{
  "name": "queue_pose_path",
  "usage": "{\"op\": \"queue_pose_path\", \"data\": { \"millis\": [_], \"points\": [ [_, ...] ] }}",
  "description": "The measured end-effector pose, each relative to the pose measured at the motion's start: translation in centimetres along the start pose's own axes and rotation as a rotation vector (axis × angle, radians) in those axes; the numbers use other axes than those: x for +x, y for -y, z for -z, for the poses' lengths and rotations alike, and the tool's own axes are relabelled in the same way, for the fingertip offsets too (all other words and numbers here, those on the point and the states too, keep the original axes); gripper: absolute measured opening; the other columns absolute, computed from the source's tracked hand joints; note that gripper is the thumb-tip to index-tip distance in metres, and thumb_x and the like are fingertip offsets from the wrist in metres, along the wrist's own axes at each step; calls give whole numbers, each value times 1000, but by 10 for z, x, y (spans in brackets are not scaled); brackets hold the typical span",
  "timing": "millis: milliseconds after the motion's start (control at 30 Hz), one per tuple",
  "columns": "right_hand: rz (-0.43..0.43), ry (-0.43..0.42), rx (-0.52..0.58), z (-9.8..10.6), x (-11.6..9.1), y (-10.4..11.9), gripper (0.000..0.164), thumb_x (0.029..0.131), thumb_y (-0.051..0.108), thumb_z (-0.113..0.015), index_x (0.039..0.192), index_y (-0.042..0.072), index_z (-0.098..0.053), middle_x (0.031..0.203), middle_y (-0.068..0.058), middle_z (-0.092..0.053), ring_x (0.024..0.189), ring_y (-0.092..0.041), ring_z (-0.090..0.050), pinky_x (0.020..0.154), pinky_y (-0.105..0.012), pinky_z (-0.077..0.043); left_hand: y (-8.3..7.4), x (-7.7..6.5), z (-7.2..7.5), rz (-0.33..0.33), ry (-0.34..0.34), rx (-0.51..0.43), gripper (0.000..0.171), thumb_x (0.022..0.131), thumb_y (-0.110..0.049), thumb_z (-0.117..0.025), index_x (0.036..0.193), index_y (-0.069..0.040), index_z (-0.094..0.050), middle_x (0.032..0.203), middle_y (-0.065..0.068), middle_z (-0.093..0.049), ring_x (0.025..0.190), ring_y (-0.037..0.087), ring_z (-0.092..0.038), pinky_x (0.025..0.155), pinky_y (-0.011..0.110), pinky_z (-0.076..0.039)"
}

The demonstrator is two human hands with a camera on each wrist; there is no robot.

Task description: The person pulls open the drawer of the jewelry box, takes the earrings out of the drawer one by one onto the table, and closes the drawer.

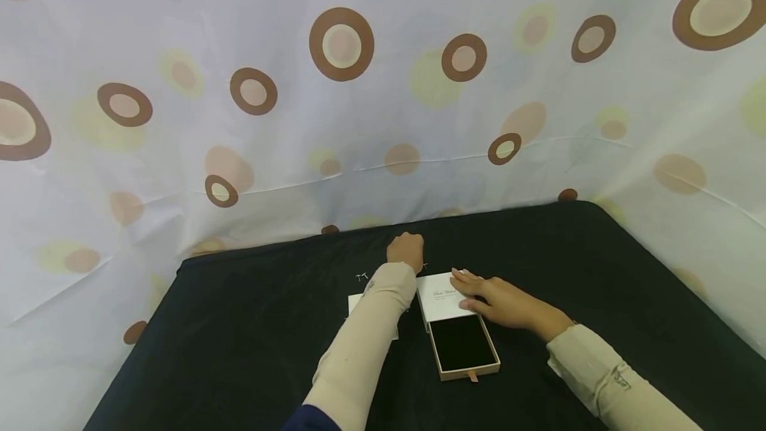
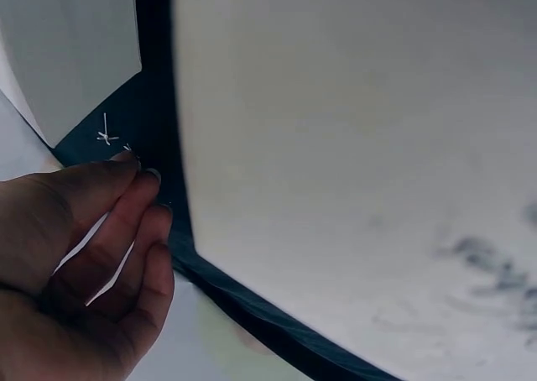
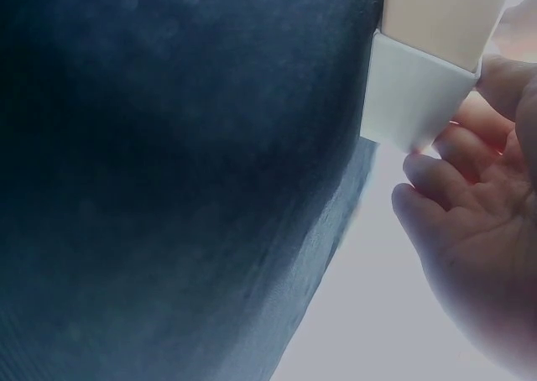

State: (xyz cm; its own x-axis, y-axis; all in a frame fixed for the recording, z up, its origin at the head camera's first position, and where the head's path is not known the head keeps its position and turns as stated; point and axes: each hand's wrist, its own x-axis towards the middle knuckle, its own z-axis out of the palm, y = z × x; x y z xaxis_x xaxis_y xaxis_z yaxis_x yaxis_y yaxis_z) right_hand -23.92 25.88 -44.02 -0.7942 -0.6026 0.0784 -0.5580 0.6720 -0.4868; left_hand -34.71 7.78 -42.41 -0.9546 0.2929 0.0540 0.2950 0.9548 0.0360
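My left hand point(image 1: 407, 253) reaches past a white box with its thumb and fingertips drawn together. At the thumb tip a bit of silver shows in the left wrist view, a small pin-like stud pinched there and mostly hidden. Another silver stud point(image 2: 106, 136) lies just beyond the fingers on the black cloth. My right hand point(image 1: 493, 299) rests with extended fingers on the white sleeve point(image 1: 438, 308) of a gift box printed with script. From its near end projects a drawer point(image 1: 498, 364) with a black lining and a small ribbon tab.
Another white box point(image 1: 355, 300) lies partly hidden under my left forearm. Small silver studs point(image 1: 362, 277) lie on the cloth to the left of my left hand. The black-covered table point(image 1: 251, 338) ends at a patterned curtain point(image 1: 401, 112) behind it.
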Motion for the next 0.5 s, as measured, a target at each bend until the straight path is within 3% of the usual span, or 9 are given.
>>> {"op": "queue_pose_path", "data": {
  "millis": [500],
  "points": [
    [5,-5,-12,-1,1,-2,56,99,28,-52,142,-4,-38,151,-23,-29,138,-39,-29,106,-55,-30,1,1,0,-13,-20,5,24,84,-14,-74,108,-13,-72,98,6,-71,88,23,-68,70,34,-57]
  ]
}}
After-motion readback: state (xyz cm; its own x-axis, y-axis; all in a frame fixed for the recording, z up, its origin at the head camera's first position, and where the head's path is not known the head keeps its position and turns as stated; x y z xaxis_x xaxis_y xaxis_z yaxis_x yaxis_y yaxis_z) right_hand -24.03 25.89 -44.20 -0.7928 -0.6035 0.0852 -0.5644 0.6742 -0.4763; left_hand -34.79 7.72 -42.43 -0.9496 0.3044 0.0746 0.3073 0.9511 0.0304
